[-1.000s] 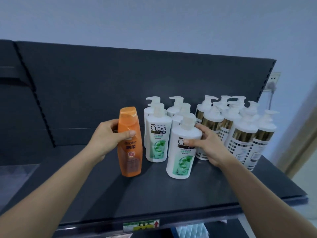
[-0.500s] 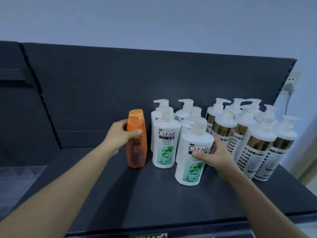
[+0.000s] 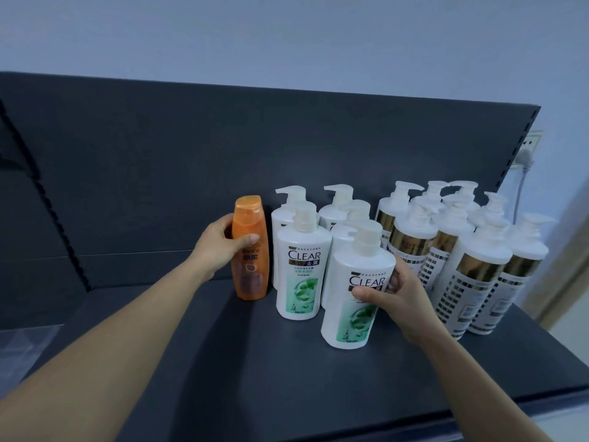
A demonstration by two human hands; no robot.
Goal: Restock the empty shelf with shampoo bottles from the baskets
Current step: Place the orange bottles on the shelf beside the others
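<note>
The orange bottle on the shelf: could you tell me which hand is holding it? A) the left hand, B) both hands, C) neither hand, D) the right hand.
A: the left hand wraps the orange bottle, while the right hand grips a white CLEAR bottle.

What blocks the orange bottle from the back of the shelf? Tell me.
Nothing visible does. The orange shampoo bottle, gripped by the left hand, stands upright at the left end of the row, beside the white CLEAR pump bottles. Behind it and to its left the dark shelf is bare up to the back panel.
</note>
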